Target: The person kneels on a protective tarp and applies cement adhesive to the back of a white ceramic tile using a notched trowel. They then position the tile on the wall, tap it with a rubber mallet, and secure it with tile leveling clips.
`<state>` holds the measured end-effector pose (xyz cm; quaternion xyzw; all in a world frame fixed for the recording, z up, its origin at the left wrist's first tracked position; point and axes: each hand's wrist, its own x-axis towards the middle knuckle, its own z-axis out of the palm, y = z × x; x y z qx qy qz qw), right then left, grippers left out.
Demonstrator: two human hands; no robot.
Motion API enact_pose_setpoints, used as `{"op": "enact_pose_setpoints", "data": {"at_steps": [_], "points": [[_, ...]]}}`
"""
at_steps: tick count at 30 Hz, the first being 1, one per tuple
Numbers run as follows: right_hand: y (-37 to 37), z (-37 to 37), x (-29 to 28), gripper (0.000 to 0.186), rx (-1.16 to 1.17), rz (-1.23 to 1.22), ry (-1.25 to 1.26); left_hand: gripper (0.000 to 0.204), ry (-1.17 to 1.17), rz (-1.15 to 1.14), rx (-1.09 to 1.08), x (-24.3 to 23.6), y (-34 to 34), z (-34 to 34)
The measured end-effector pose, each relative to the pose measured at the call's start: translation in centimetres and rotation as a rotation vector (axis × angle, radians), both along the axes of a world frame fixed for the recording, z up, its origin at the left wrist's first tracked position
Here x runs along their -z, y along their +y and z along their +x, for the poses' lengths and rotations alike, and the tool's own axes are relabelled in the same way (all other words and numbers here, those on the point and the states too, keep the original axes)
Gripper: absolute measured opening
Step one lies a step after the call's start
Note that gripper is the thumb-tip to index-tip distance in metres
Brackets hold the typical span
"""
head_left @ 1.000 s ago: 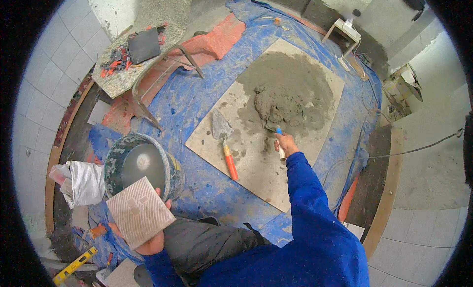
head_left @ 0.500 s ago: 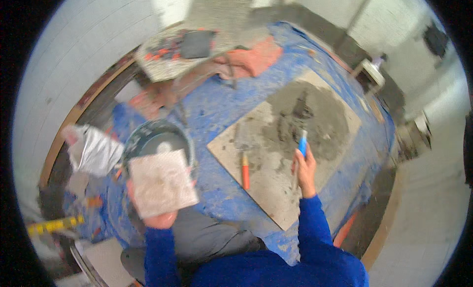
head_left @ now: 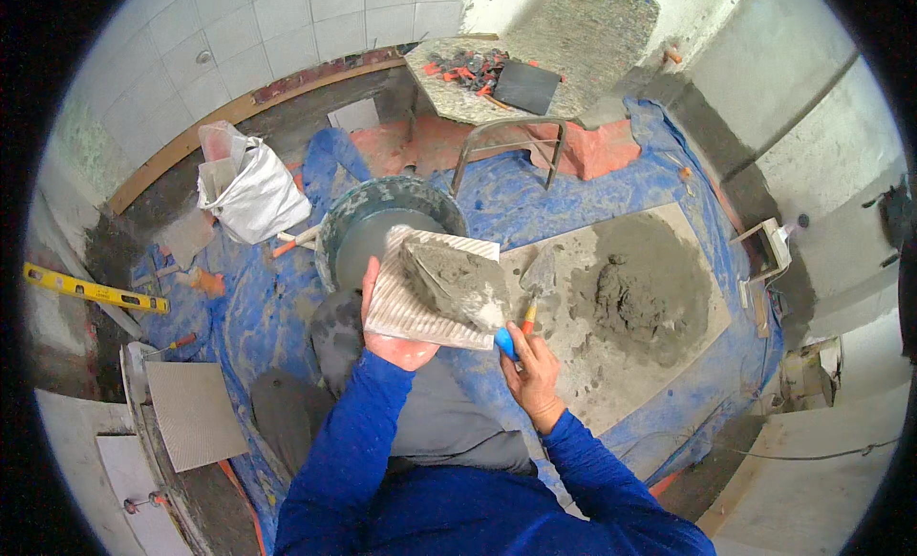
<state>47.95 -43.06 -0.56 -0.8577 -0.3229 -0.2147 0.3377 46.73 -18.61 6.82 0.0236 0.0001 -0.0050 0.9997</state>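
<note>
My left hand [head_left: 401, 352] supports a square tile [head_left: 396, 303] from below, its ribbed face up. In my right hand [head_left: 535, 376] is a trowel by its blue handle [head_left: 504, 342]. The trowel's blade lies over the tile, covered by grey mortar [head_left: 457, 274]; whether the blade touches the tile I cannot tell. To the right, a heap of wet mortar [head_left: 635, 303] sits on a pale board [head_left: 597, 384]. A second trowel with a red and yellow handle [head_left: 529, 315] lies on that board, just beyond my right hand.
Beyond the tile stands a dark bucket [head_left: 439, 195] of greyish water. A white sack [head_left: 256, 195] and a yellow spirit level [head_left: 95, 288] are at left, with another ribbed tile [head_left: 196, 413] nearer. A stone slab [head_left: 583, 40] holds small red and black pieces. Blue sheeting [head_left: 272, 312] covers the floor.
My right hand has moved left from the mortar heap to the tile, bringing mortar on the trowel. The tile now shows its ribbed face. The view has shifted left.
</note>
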Motion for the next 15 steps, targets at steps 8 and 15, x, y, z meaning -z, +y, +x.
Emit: {"op": "enact_pose_setpoints", "data": {"at_steps": [8, 15], "points": [[-2.4, -0.5, 1.5, 0.078, -0.058, -0.197, 0.018, 0.067, -0.038, -0.017, -0.05, 1.6, 0.8, -1.0], [-11.7, -4.1, 5.7, 0.062, 0.352, -0.205, 0.332, 0.066, 0.123, -0.066, -0.27, 1.3, 1.8, -0.2]]}}
